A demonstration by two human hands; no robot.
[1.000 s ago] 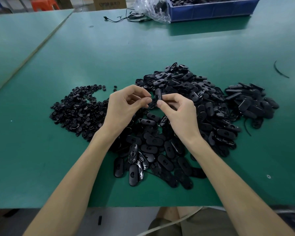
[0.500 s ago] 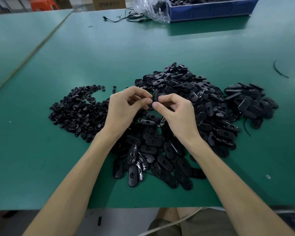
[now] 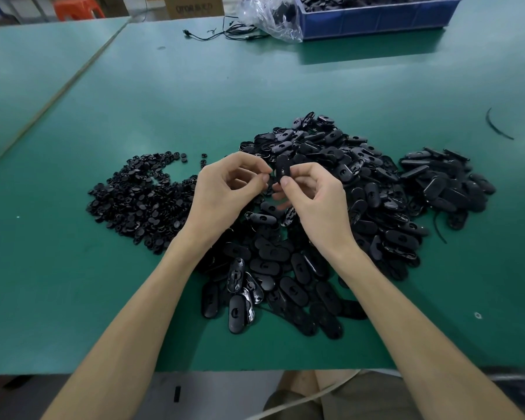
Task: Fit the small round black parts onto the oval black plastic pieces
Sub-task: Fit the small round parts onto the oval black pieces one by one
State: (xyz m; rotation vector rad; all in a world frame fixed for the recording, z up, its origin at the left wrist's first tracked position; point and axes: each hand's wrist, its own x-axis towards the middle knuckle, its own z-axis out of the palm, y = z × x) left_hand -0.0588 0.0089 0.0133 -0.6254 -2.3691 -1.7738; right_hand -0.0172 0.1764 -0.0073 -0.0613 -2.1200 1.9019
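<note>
My right hand (image 3: 312, 198) pinches one oval black piece (image 3: 282, 168) and holds it upright above the heap. My left hand (image 3: 225, 189) has thumb and forefinger pinched together at that piece's left edge, seemingly on a small round part that the fingertips hide. A pile of small round black parts (image 3: 140, 201) lies on the green table (image 3: 58, 298) to the left of my hands. Oval black pieces form a big heap (image 3: 340, 165) under and behind my hands, spreading toward me (image 3: 270, 286). A separate heap of ovals (image 3: 446, 183) lies to the right.
At the far edge stand a blue bin (image 3: 376, 21) of black parts, a crumpled clear plastic bag (image 3: 270, 22) and a thin black cable (image 3: 222, 34). A curved black strip (image 3: 497, 125) lies at far right. The table's front edge runs just below my forearms.
My two hands have drawn together. The left fingertips, apart from the oval piece a second ago, now meet its left edge. The piles have not moved.
</note>
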